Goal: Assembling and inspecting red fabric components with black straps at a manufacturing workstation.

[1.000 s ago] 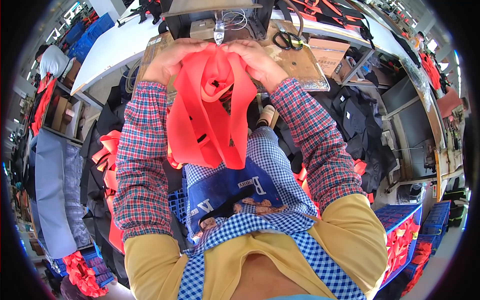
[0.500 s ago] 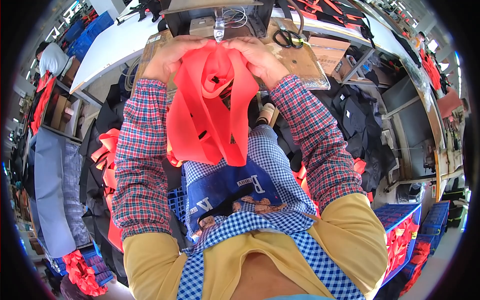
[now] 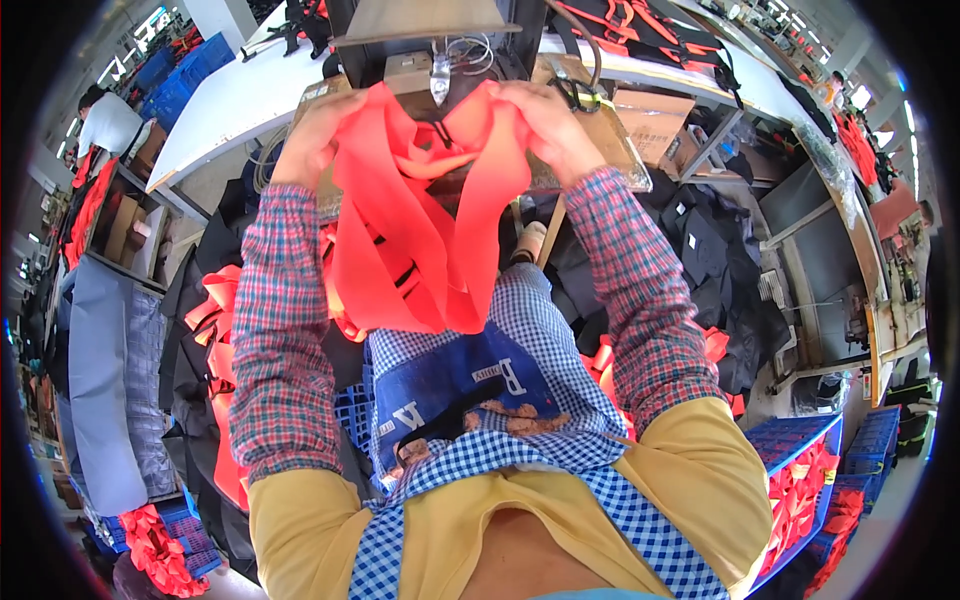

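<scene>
A bundle of wide red-orange webbing straps point(image 3: 430, 240) hangs in loops between my hands, over the near edge of the wooden machine table. My left hand point(image 3: 322, 130) is closed on its upper left part, and my right hand point(image 3: 548, 122) grips the upper right part. Both hands' fingertips are partly hidden by the fabric. Between the hands the straps sag, showing a small black piece among them. Just beyond them is a sewing machine point(image 3: 425, 40), with its metal presser part point(image 3: 440, 78) above the table.
Black-handled scissors point(image 3: 578, 95) lie on the table at the right. White tables point(image 3: 225, 110) stand left and right. Black fabric point(image 3: 715, 250) and more red straps point(image 3: 222, 330) are heaped beside my legs. Blue crates point(image 3: 795, 440) hold red straps. Another person point(image 3: 112, 125) sits far left.
My hands have moved apart, and the straps have spread and come away from the presser part. The view has shifted slightly.
</scene>
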Tool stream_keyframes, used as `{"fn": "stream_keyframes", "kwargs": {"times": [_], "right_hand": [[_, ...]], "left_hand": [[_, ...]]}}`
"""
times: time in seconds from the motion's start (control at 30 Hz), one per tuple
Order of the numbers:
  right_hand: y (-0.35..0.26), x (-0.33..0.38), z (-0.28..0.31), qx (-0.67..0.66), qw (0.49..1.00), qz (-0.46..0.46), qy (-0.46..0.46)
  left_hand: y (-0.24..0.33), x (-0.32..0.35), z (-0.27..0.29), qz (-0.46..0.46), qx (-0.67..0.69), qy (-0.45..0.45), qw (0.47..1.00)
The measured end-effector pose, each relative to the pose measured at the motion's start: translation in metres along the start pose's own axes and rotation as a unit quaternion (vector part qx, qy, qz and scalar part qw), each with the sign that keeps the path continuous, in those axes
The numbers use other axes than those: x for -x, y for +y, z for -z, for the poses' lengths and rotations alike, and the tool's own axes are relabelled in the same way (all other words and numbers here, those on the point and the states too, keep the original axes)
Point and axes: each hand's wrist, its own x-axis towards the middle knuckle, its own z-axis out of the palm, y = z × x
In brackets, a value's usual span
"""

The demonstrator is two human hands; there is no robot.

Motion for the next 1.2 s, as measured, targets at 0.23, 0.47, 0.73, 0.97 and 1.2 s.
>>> {"fn": "stream_keyframes", "kwargs": {"times": [0.23, 0.47, 0.73, 0.97, 1.2], "right_hand": [[-0.038, 0.1, -0.034, 0.384, 0.912, 0.045, -0.134], [-0.07, 0.172, -0.048, 0.295, 0.939, 0.096, -0.147], [-0.127, 0.225, 0.011, 0.356, 0.93, 0.037, -0.085], [-0.093, 0.227, -0.036, 0.586, 0.761, 0.258, -0.106], [-0.083, 0.208, -0.039, 0.589, 0.771, 0.097, -0.221]], "left_hand": [[0.009, 0.069, -0.073, -0.007, -0.092, -0.09, 0.992], [-0.003, 0.137, -0.148, -0.094, -0.256, -0.111, 0.956], [0.016, 0.164, -0.184, -0.082, -0.221, -0.254, 0.938], [0.008, 0.165, -0.179, -0.054, -0.396, -0.227, 0.888], [0.008, 0.17, -0.163, -0.102, -0.492, -0.193, 0.843]]}}
